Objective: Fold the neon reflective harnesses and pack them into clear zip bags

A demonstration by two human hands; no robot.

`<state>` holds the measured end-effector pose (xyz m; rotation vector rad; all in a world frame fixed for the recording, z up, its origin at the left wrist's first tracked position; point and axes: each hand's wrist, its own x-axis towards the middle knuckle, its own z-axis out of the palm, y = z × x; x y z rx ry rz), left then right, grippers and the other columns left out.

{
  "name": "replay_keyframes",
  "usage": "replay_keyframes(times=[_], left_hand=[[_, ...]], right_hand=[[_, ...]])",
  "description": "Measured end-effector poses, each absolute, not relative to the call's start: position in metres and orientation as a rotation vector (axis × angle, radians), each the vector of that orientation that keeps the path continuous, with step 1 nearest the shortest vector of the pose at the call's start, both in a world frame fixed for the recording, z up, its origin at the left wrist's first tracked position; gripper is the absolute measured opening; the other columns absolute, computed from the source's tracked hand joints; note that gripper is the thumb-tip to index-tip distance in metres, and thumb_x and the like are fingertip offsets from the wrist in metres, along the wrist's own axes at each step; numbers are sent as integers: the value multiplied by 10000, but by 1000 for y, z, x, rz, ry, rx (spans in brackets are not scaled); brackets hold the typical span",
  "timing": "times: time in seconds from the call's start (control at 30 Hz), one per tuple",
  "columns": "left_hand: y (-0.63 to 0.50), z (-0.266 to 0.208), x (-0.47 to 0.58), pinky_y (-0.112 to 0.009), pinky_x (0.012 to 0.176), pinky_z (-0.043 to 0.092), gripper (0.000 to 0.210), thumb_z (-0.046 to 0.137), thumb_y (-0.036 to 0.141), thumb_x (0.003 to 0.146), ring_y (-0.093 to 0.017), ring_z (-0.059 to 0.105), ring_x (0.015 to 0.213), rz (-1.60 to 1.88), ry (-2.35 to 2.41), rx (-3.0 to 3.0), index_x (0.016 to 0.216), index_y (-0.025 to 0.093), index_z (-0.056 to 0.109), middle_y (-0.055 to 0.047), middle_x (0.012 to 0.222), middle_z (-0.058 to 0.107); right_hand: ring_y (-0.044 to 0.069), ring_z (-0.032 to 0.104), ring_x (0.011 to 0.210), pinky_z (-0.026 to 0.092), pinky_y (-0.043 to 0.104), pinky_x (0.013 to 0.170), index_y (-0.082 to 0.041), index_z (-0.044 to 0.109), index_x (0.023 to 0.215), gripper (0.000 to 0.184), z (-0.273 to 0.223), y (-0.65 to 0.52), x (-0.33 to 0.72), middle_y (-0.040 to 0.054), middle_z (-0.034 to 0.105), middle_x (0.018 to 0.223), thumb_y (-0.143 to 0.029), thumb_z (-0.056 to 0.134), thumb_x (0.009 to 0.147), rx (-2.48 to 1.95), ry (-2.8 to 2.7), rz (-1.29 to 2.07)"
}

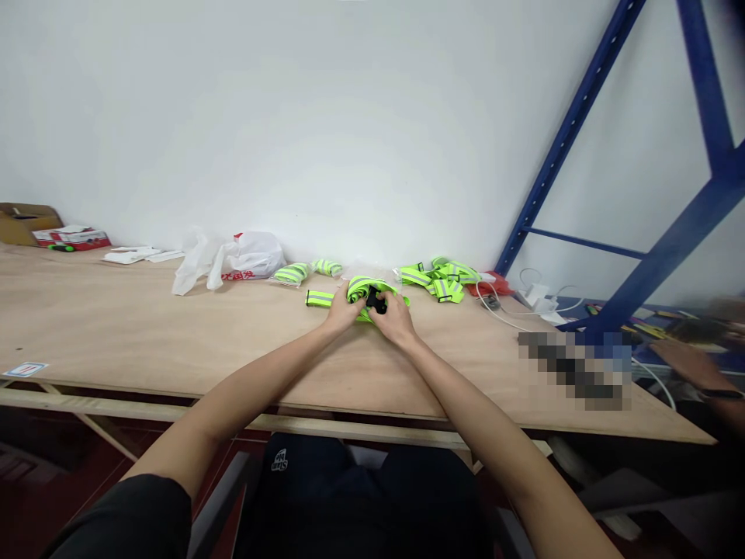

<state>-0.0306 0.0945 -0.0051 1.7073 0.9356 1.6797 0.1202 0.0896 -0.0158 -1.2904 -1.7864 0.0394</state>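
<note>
A neon-yellow reflective strap (366, 288) with grey stripes lies bunched in loops between my hands over the table. My left hand (344, 308) is closed on the left side of the loops. At their right, my right hand (396, 317) grips the black plastic buckle (377, 301) of the strap with thumb and fingers. One strap end (320, 298) with a black slider sticks out flat to the left. A loose heap of similar straps (445, 278) lies to the right, and packed strap bundles (291, 273) sit behind on the left.
White plastic bags (256, 255) stand against the wall. Farther left are papers (136, 255) and a cardboard box (28, 223). A red bag (494, 284), white cables and a charger (536, 296) lie right, near the blue metal frame (625, 291). Another person's arm (692, 365) shows far right.
</note>
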Motion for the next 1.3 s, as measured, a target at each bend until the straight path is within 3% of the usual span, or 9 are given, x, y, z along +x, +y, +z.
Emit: replay_keyframes(times=[0.23, 0.43, 0.57, 0.8, 1.07, 1.3], left_hand=[[98, -3, -36, -336, 823, 538, 260, 628, 174, 697, -237, 641, 927, 1713, 965, 1674, 957, 170, 632, -46, 929, 692], [106, 3, -48, -331, 814, 543, 276, 633, 222, 714, -224, 645, 916, 1752, 965, 1619, 985, 175, 619, -42, 947, 691], [107, 5, -50, -315, 791, 545, 258, 632, 227, 703, -212, 644, 886, 1755, 962, 1596, 955, 174, 618, -36, 925, 685], [105, 6, -51, -269, 575, 546, 259, 644, 247, 680, -184, 619, 737, 1695, 997, 1520, 926, 177, 597, -20, 845, 643], [104, 15, -57, -293, 585, 563, 244, 643, 247, 690, -195, 630, 738, 1654, 1043, 1487, 920, 189, 587, -20, 820, 646], [111, 19, -77, -284, 554, 563, 286, 660, 309, 701, -195, 639, 768, 1656, 1087, 1461, 952, 192, 586, -19, 873, 631]], right_hand=[[285, 574, 1081, 482, 426, 948, -235, 632, 1002, 222, -14, 85, 123, 90, 653, 1036, -334, 654, 805, -1208, -1831, -59], [293, 563, 1150, 478, 427, 961, -211, 563, 1176, 380, -11, 81, 127, 130, 625, 1191, -364, 648, 838, -1118, -1893, -36], [288, 582, 1109, 476, 425, 952, -213, 578, 1119, 309, -12, 83, 127, 118, 642, 1125, -341, 627, 842, -1115, -1897, -3], [275, 592, 1062, 485, 419, 947, -204, 609, 1064, 275, -13, 87, 128, 111, 625, 1084, -323, 619, 817, -1108, -1936, 7], [276, 580, 985, 487, 424, 883, -206, 572, 1024, 296, -12, 85, 123, 96, 593, 1068, -292, 637, 749, -1153, -1999, 3], [240, 565, 890, 476, 359, 789, -239, 517, 857, 146, -13, 84, 134, 66, 599, 962, -149, 515, 742, -1119, -2092, 16]])
